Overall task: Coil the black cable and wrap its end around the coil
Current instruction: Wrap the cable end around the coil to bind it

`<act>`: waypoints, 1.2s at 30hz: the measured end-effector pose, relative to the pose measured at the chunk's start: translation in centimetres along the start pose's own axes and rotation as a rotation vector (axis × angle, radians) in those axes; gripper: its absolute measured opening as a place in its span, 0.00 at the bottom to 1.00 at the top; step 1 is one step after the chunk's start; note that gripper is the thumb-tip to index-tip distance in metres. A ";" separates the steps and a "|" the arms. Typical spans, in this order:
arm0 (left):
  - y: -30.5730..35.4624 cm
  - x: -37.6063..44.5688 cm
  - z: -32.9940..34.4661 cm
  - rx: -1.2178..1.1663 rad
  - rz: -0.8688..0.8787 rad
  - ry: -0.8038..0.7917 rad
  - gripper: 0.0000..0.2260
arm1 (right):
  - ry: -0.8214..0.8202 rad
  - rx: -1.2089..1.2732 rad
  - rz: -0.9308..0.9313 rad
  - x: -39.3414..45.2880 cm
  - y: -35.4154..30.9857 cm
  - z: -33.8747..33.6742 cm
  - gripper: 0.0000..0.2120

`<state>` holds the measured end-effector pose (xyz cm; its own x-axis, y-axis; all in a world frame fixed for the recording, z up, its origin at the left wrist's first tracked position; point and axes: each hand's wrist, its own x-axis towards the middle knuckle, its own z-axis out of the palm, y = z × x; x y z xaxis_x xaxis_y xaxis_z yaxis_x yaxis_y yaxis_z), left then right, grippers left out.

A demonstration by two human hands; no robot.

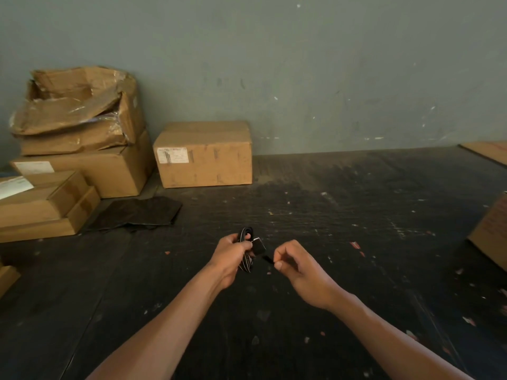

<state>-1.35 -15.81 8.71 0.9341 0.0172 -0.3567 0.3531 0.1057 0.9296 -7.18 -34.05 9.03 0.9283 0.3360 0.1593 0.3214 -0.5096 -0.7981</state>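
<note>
The coiled black cable, its long axis running near to far, is gripped in the left hand above the dark floor. Its short free end is pinched just to the right by the right hand, the nearer one for wrapping.

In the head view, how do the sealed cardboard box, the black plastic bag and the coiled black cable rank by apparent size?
1. Sealed cardboard box
2. Black plastic bag
3. Coiled black cable, although it is nearest the camera
</note>
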 end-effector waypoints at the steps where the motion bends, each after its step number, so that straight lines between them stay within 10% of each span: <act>1: 0.1 -0.3 -0.2 0.030 0.013 -0.025 0.12 | -0.015 0.092 0.071 0.0 0.0 -0.1 0.05; 6: 0.4 -1.7 0.2 0.268 0.114 -0.245 0.12 | 0.046 0.672 0.417 1.0 -0.6 0.0 0.15; 9: 0.5 -2.1 0.5 0.345 0.148 -0.285 0.11 | 0.038 0.783 0.500 1.2 -0.8 0.2 0.04; 25: 0.3 -2.0 1.1 0.350 0.308 -0.243 0.08 | 0.012 1.230 0.788 1.0 -2.8 0.5 0.21; 36: 0.5 -2.2 1.5 0.345 0.311 -0.159 0.09 | 0.378 0.617 0.562 1.2 -3.0 1.5 0.16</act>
<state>-3.10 -17.29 10.09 0.9852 -0.1590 -0.0640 0.0284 -0.2164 0.9759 -7.35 -30.92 10.78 0.9523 -0.1703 -0.2534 -0.2520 0.0300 -0.9673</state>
